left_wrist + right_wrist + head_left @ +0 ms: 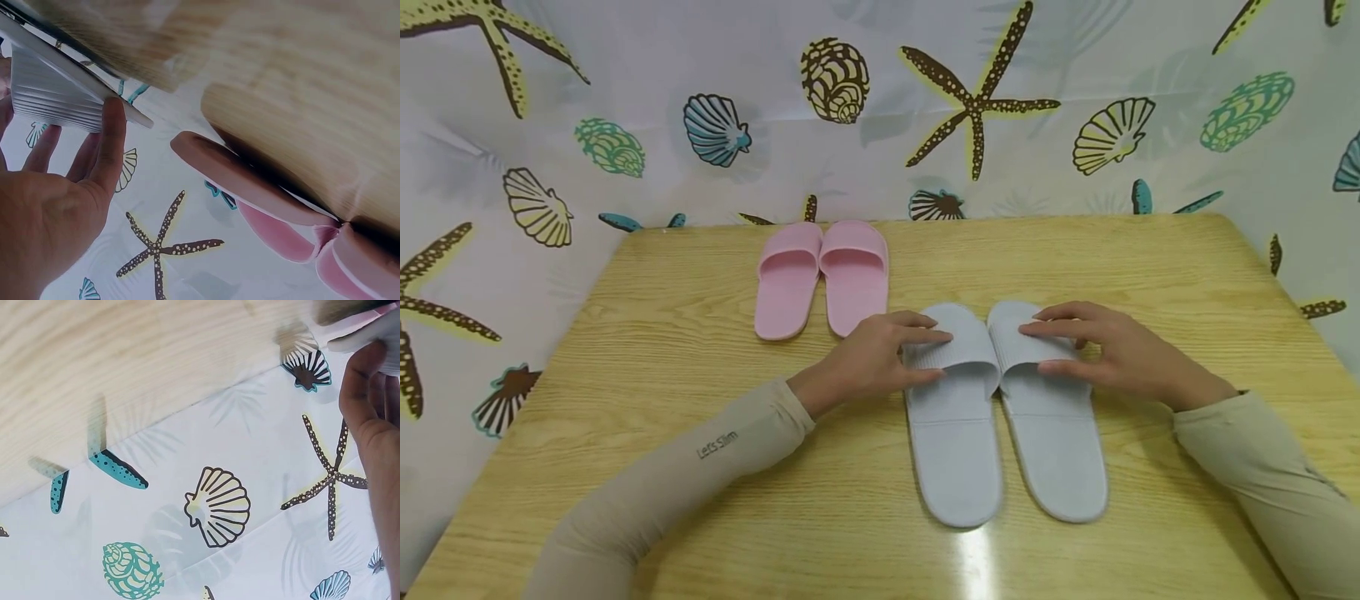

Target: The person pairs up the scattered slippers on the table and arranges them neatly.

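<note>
A pair of white slippers lies side by side on the wooden table in the head view: the left slipper (957, 450) and the right slipper (1056, 458), their toe ends away from me. My left hand (880, 354) rests on the left slipper's ribbed strap, its fingers fairly straight and its thumb near the strap's opening edge. In the left wrist view, one finger lies against the sole's edge. Over the right slipper's strap, my right hand (1112, 350) touches with extended fingers, the thumb by the opening. The right wrist view shows only part of this hand (378, 419) at the slipper's edge.
A smaller pair of pink slippers (786, 304) stands farther back and left on the table (700, 467). Behind and beside the table hangs a white cloth (887, 150) printed with shells and starfish.
</note>
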The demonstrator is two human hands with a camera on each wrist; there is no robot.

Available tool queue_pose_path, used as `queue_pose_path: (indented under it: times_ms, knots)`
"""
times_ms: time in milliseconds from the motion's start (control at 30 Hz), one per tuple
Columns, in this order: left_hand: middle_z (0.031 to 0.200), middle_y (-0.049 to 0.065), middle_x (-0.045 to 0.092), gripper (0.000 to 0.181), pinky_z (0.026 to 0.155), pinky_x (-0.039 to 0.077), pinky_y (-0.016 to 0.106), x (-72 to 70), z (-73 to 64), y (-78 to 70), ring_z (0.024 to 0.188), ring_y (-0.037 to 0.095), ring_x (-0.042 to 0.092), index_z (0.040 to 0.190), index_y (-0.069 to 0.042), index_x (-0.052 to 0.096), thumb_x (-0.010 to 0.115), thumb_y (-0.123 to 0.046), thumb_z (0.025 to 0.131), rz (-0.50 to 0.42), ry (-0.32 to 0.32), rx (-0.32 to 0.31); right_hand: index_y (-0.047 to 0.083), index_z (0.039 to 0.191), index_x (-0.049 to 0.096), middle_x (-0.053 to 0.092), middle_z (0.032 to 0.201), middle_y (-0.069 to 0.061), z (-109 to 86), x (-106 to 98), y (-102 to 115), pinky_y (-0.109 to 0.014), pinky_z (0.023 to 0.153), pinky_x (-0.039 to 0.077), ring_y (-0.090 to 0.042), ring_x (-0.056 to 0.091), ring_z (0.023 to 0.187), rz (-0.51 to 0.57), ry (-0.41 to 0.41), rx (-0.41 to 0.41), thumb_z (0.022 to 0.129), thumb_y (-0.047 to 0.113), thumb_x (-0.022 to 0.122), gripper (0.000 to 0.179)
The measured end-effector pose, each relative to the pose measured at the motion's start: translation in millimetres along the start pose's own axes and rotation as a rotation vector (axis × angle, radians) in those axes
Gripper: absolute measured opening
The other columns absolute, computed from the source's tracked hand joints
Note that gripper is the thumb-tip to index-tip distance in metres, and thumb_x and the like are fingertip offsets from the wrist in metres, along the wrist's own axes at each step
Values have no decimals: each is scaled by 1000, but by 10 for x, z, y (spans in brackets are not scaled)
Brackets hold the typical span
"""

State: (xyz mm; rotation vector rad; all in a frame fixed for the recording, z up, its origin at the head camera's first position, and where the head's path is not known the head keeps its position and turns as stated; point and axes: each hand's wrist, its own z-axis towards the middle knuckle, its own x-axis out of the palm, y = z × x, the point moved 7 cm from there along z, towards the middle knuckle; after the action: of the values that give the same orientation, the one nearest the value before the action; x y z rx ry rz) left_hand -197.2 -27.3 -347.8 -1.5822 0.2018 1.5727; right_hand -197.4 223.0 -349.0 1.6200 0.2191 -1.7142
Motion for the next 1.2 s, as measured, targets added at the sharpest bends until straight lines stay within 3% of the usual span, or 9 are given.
queue_pose_path:
  times_ms: [267, 533, 800, 1200]
  knots:
    - [133, 6, 65, 45, 94, 54, 36, 9, -39, 14, 120, 21, 64, 126, -23, 70, 78, -39, 85, 19, 5, 15, 39, 132, 64, 62, 133, 2, 10, 47, 21, -47, 92, 51, -23, 59, 121, 10, 25, 19, 84, 37, 80, 51]
    - [133, 6, 65, 45, 100, 52, 37, -2, -56, 34, 124, 22, 62, 127, -23, 70, 77, -38, 86, 18, 10, 9, 39, 131, 64, 61, 132, 6, 19, 51, 65, -38, 92, 48, -16, 58, 120, 7, 5, -5, 84, 35, 80, 50]
    - [134, 5, 64, 45, 102, 51, 37, -13, -41, 41, 126, 22, 61, 127, -23, 70, 78, -37, 85, 0, 16, -2, 35, 130, 66, 61, 131, 1, 19, 75, 71, -48, 95, 49, -22, 57, 121, 29, 12, 22, 83, 34, 80, 49]
    - [134, 6, 64, 45, 104, 50, 38, -39, -61, 59, 126, 23, 60, 127, -23, 70, 79, -38, 84, 13, 14, -9, 37, 131, 64, 60, 132, 3, 40, 100, 79, -48, 95, 49, -22, 56, 123, 35, 6, 22, 84, 36, 80, 50]
